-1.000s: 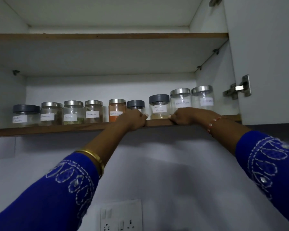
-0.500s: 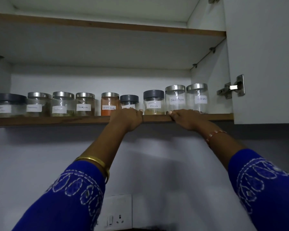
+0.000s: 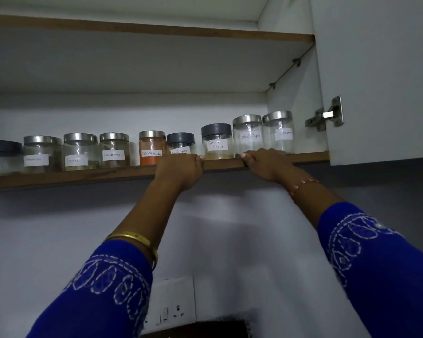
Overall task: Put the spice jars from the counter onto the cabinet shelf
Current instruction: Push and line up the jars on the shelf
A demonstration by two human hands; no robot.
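Several labelled spice jars stand in a row on the cabinet shelf. Among them are a red chilli powder jar, a grey-lidded black pepper jar, a garam masala jar, a steel-lidded black pepper jar and a cloves jar. My left hand hooks over the shelf's front edge, just below the grey-lidded pepper jar. My right hand hooks over the same edge below the steel-lidded pepper jar. Neither hand holds a jar. The fingertips are hidden on top of the shelf.
The open cabinet door with its hinge stands at the right. An upper shelf runs above the jars. A wall socket plate sits low on the wall between my arms.
Both hands stay on the shelf's front edge. The view has shifted slightly, and the jars and shelf sit a little lower and further left in the frame.
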